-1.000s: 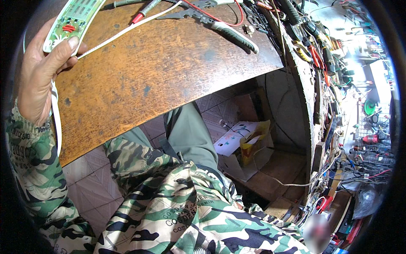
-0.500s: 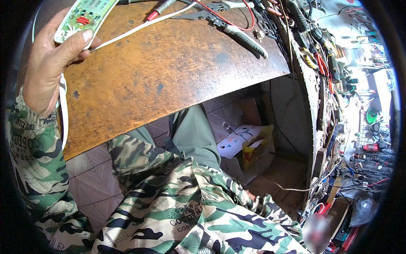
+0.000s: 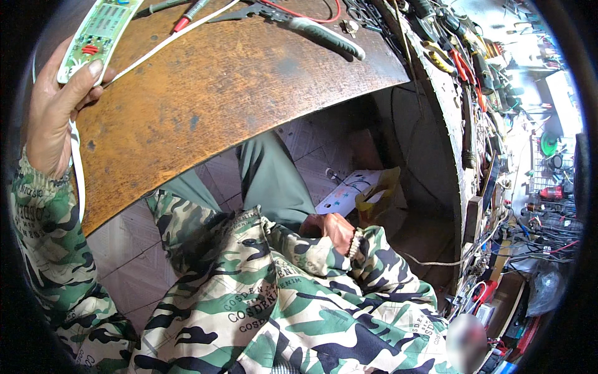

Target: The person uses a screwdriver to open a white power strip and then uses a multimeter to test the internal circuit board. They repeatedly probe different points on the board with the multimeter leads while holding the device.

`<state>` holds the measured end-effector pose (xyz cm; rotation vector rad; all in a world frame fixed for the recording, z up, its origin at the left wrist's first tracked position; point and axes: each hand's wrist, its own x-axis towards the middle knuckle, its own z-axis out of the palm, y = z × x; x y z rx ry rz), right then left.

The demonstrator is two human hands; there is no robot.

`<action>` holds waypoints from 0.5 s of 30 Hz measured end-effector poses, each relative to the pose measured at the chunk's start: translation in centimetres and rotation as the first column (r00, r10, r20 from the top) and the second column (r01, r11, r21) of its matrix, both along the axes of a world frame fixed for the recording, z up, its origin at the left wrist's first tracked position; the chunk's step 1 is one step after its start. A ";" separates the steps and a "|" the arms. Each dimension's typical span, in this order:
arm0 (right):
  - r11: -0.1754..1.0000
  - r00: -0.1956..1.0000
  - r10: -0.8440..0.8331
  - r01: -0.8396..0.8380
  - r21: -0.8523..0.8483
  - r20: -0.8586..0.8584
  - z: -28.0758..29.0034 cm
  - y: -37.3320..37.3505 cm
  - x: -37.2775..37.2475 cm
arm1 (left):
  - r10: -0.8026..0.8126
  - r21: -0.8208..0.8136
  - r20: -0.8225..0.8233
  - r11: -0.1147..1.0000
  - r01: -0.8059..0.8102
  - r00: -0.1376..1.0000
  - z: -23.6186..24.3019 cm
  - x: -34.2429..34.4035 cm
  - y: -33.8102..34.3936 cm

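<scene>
My left hand [image 3: 59, 103] is closed on a green circuit board [image 3: 98, 47] in a long, narrow white housing, with the thumb pressed on its lower end. Red and white wires or parts show on the board. A white cable [image 3: 77, 168] hangs below the hand, and a white lead [image 3: 159, 48] runs from near the fingers across the brown wooden table [image 3: 230, 93]. Low over my lap, against the camouflage jacket, is my right hand [image 3: 336, 234]. Its fingers curl inward in shadow, and what they hold, if anything, is hidden.
On the table's far side lie pliers with a grey-black handle [image 3: 327, 38], a red-tipped probe [image 3: 190, 15] and a red wire. Tools and cables crowd the bench [image 3: 479, 124] on the right. Under the table stands an opened white carton [image 3: 349, 190] beside a yellow bag [image 3: 380, 193].
My right hand has come into plain sight over my lap, from mostly hidden by the jacket at the right. The left hand and board sit slightly further left as the view shifts.
</scene>
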<state>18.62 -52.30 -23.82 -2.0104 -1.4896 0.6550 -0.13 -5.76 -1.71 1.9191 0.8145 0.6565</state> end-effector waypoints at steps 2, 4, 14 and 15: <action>0.984 0.989 -0.056 0.032 -0.173 -0.134 2.0 -0.2 -0.2 | -0.030 0.009 -0.008 1.000 0.030 1.000 -0.2 0.1 0.1; 0.929 0.941 -0.169 0.052 -0.367 -0.294 4.4 -1.7 -0.2 | -0.019 -0.005 -0.036 1.000 0.019 0.999 -0.1 -0.2 0.3; 0.683 0.673 -0.613 0.188 -0.706 -0.414 5.8 -15.5 -3.9 | -0.052 0.008 -0.079 0.999 0.052 0.996 -0.2 -0.4 0.8; 0.738 0.680 -0.580 0.204 -0.643 -0.449 6.4 -14.8 -4.2 | -0.059 0.001 -0.073 0.998 0.059 0.996 0.3 -0.3 0.8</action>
